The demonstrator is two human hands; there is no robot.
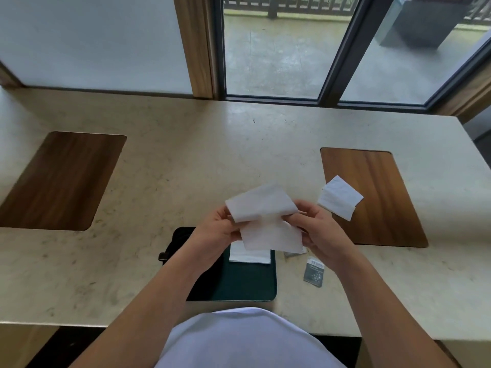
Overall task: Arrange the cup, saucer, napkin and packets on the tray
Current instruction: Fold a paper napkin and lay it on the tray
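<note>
Both hands hold a white napkin (265, 219) in the air above the dark green tray (247, 285). My left hand (216, 232) pinches its left edge and my right hand (322, 232) grips its right side; the napkin is partly folded over. A second folded white napkin (249, 256) lies on the tray's far part. A grey packet (314, 274) rests on the table just right of the tray, and another packet (292, 253) peeks out under the held napkin. No cup or saucer is in view.
A small stack of white napkins (340, 199) lies on the left edge of the right wooden placemat (377, 203). Another wooden placemat (61, 179) sits at the left. The beige stone table (186, 155) ends at a wall and glass doors.
</note>
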